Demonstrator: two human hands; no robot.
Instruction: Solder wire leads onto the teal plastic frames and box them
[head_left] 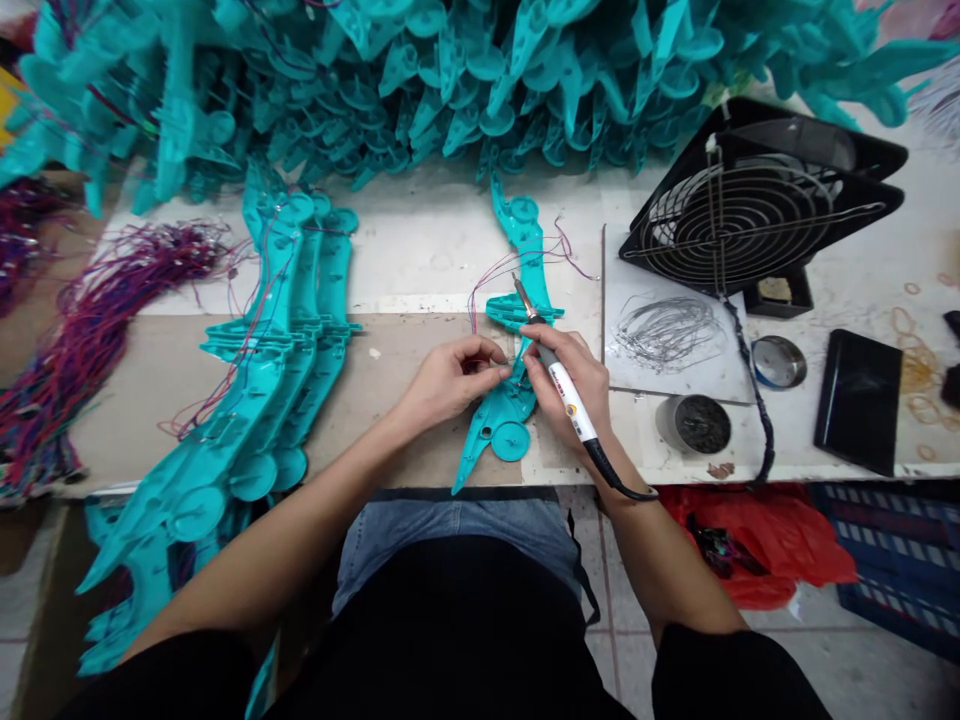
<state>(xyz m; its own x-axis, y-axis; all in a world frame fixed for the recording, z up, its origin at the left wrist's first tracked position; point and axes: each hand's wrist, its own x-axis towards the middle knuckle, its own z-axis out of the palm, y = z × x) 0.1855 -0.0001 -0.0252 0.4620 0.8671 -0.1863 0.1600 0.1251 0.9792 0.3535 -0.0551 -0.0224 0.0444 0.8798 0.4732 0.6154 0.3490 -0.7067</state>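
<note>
A teal plastic part (532, 262), long and curved with a round disc at each end, lies on the bench in front of me. My left hand (457, 378) is closed in a pinch over its lower half. Thin red and blue wires (491, 272) loop from the part down into those fingers; their ends are hidden. My right hand (574, 385) grips a soldering iron (564, 392) with a white and grey handle, its metal tip aimed away from me above the part's middle. The right thumb and fingertips are close to the part, opposite the left fingertips.
Several matching teal parts (289, 300) are lined up at left, beside a bundle of red and blue wires (127, 310). More teal parts (450, 80) are heaped across the back. At right are a black fan (739, 215), coiled solder wire (667, 330), a tin (697, 425) and a black box (859, 400).
</note>
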